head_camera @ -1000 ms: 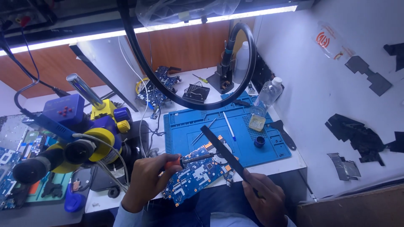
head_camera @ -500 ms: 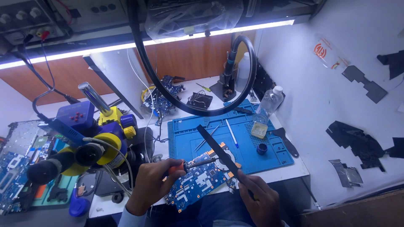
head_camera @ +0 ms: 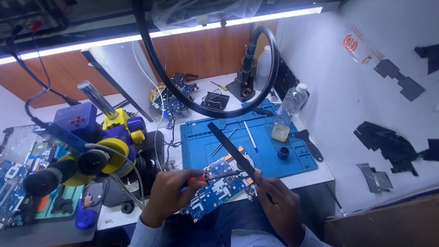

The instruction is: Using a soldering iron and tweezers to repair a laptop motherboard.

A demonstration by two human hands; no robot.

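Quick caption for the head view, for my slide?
Left hand holds screwdriver on blue circuit board; right hand holds black pry tool.

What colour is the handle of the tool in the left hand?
Orange; the handle shows between the fingers of the left hand in the head view.

Our two bare hands enter at the bottom of the frame, seen from above. Our left hand wears no glove, ring or watch that we can see, and a light blue-grey sleeve with a soft fold begins just behind its wrist at the lower edge. Our right hand is likewise ungloved, its knuckles and the back of the hand plain, with no jewellery visible. A cuff of the same pale blue-grey cloth shows behind it in the bottom corner of the view. Between our forearms lie our legs in dark blue trousers, the fabric smooth and unmarked.
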